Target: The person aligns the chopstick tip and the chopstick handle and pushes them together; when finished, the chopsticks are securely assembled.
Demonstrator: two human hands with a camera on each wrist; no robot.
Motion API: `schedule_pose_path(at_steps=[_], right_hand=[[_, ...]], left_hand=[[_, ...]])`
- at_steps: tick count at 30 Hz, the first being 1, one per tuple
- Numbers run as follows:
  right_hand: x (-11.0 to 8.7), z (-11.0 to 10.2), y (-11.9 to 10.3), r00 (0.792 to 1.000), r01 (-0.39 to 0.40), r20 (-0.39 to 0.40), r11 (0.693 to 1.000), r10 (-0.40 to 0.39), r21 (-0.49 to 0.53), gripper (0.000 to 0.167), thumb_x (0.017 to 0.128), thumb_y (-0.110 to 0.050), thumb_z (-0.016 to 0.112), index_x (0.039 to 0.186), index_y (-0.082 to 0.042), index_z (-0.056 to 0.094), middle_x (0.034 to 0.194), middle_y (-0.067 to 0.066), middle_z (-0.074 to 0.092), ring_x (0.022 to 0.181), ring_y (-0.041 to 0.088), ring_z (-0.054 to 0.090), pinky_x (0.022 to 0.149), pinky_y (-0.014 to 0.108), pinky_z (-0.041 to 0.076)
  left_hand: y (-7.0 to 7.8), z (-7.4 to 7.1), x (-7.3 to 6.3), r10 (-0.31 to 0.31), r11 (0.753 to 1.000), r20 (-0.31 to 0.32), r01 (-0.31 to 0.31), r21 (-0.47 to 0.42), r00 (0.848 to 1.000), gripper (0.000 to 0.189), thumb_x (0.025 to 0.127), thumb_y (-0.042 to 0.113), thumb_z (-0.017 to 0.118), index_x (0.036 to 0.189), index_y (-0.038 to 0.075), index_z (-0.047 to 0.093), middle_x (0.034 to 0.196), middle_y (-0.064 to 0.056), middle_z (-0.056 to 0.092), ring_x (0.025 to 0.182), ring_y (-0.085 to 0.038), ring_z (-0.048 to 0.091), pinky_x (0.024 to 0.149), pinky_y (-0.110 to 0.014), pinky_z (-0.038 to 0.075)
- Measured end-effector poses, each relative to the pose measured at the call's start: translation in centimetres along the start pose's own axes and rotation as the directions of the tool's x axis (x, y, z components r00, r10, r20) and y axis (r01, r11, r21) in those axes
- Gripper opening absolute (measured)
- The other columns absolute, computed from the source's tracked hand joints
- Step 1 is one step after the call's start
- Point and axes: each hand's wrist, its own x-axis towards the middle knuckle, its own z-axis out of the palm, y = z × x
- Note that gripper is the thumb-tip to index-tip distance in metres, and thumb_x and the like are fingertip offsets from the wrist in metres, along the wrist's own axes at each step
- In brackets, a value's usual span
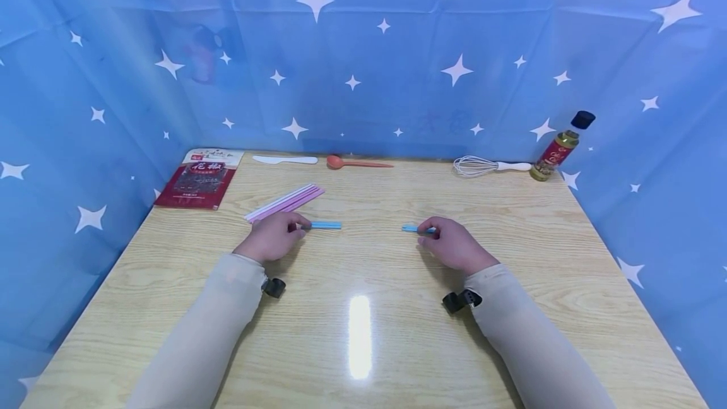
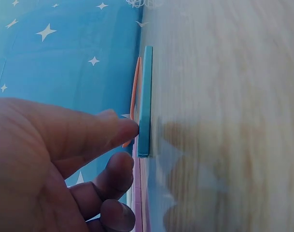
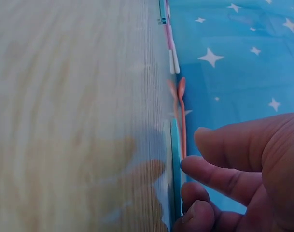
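Two short, flat blue strips lie on the table in the head view. My left hand (image 1: 276, 234) is at the outer end of the left blue strip (image 1: 327, 225). In the left wrist view a digit (image 2: 120, 130) meets this strip's side, while the lower fingers are bent. My right hand (image 1: 453, 245) reaches over the right blue strip (image 1: 409, 228), partly hiding it. The right wrist view has a fingertip (image 3: 188, 164) against the strip's edge and the thumb (image 3: 207, 145) apart from it. I see neither hand closed round a strip.
Pink and white sticks (image 1: 295, 199) lie beside my left hand. Along the back are a red spice packet (image 1: 199, 178), a white plastic knife (image 1: 285, 160), an orange spoon (image 1: 363, 164), a whisk (image 1: 494, 166) and an oil bottle (image 1: 556, 153). A blue starry cloth (image 1: 363, 49) hangs behind the table.
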Motion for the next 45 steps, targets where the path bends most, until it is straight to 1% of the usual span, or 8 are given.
schedule_pose_path(at_steps=[12, 20, 24, 29, 33, 37, 41, 45], right_hand=[[0.0, 0.0, 0.0, 1.0, -0.026, 0.004, 1.0, 0.026, 0.014, 0.029, 0.105, -0.021, 0.063, 0.129, -0.006, 0.066, 0.09, 0.009, 0.06, 0.07, 0.022, 0.052, 0.064, 0.035, 0.044], [0.2, 0.0, 0.0, 1.0, -0.025, -0.006, 0.999, 0.025, -0.027, 0.014, 0.1, -0.014, 0.068, 0.111, -0.006, 0.07, 0.088, 0.008, 0.059, 0.072, 0.022, 0.051, 0.065, 0.034, 0.043], [-0.1, -0.1, -0.2, 0.998, -0.057, 0.0, 0.995, 0.057, -0.087, 0.005, 0.098, -0.011, 0.069, 0.101, -0.007, 0.068, 0.084, 0.007, 0.058, 0.07, 0.022, 0.05, 0.063, 0.034, 0.042], [-0.4, 0.1, -0.4, 0.996, -0.075, 0.025, 0.983, 0.08, -0.165, 0.007, 0.1, -0.012, 0.068, 0.093, -0.009, 0.067, 0.083, 0.006, 0.061, 0.068, 0.022, 0.052, 0.06, 0.034, 0.043], [-0.4, 0.1, -0.7, 0.999, -0.036, 0.031, 0.986, 0.042, -0.163, 0.009, 0.102, -0.012, 0.064, 0.094, -0.008, 0.066, 0.086, 0.006, 0.06, 0.071, 0.021, 0.052, 0.061, 0.034, 0.044], [-0.8, 0.0, -1.7, 0.998, 0.066, 0.016, 0.996, -0.065, -0.068, 0.008, 0.105, -0.011, 0.06, 0.099, -0.007, 0.062, 0.085, 0.005, 0.055, 0.071, 0.02, 0.049, 0.062, 0.033, 0.042], [-1.5, 0.2, -3.1, 0.977, 0.212, -0.028, 0.976, -0.211, 0.052, 0.004, 0.106, -0.01, 0.061, 0.104, -0.007, 0.063, 0.086, 0.004, 0.056, 0.073, 0.02, 0.049, 0.066, 0.031, 0.043], [-2.2, 0.3, -4.4, 0.96, 0.279, -0.065, 0.952, -0.273, 0.129, 0.008, 0.106, -0.011, 0.063, 0.112, -0.01, 0.068, 0.089, 0.003, 0.06, 0.072, 0.02, 0.05, 0.065, 0.029, 0.045]], left_hand=[[0.0, 0.1, -0.2, 0.0, 0.999, 0.032, 0.001, -0.045, 0.999, 0.008, 0.1, 0.019, 0.071, 0.107, 0.016, 0.073, 0.091, -0.003, 0.062, 0.08, -0.021, 0.054, 0.074, -0.037, 0.042], [-0.3, 0.4, -0.1, -0.002, 1.0, 0.049, 0.002, 0.014, 0.999, 0.012, 0.093, 0.018, 0.077, 0.089, 0.017, 0.066, 0.084, 0.001, 0.062, 0.077, -0.018, 0.054, 0.075, -0.036, 0.04], [-0.1, 0.5, -0.1, 0.027, 1.0, 0.048, -0.027, 0.007, 0.998, 0.011, 0.095, 0.016, 0.074, 0.088, 0.016, 0.066, 0.084, 0.0, 0.062, 0.077, -0.018, 0.054, 0.074, -0.036, 0.043], [0.4, 0.7, -0.1, 0.103, 0.991, 0.028, -0.1, -0.093, 0.994, 0.008, 0.099, 0.013, 0.069, 0.092, 0.013, 0.067, 0.087, -0.002, 0.063, 0.078, -0.018, 0.055, 0.074, -0.035, 0.046], [0.9, 1.0, 0.0, 0.157, 0.965, -0.016, -0.157, -0.211, 0.987, 0.005, 0.102, 0.013, 0.068, 0.097, 0.012, 0.067, 0.09, -0.002, 0.063, 0.08, -0.019, 0.055, 0.073, -0.035, 0.048], [1.8, 1.3, -0.3, 0.205, 0.915, -0.078, -0.219, -0.338, 0.976, 0.005, 0.101, 0.012, 0.068, 0.101, 0.008, 0.067, 0.095, -0.003, 0.065, 0.089, -0.021, 0.058, 0.08, -0.036, 0.049], [2.8, 1.6, -0.6, 0.24, 0.858, -0.142, -0.278, -0.433, 0.96, 0.005, 0.101, 0.009, 0.068, 0.103, 0.005, 0.068, 0.097, -0.003, 0.065, 0.095, -0.022, 0.058, 0.09, -0.038, 0.047], [3.7, 1.9, -0.8, 0.255, 0.814, -0.177, -0.31, -0.491, 0.951, 0.005, 0.101, 0.007, 0.068, 0.102, 0.003, 0.068, 0.095, -0.003, 0.064, 0.093, -0.022, 0.057, 0.091, -0.038, 0.046]])
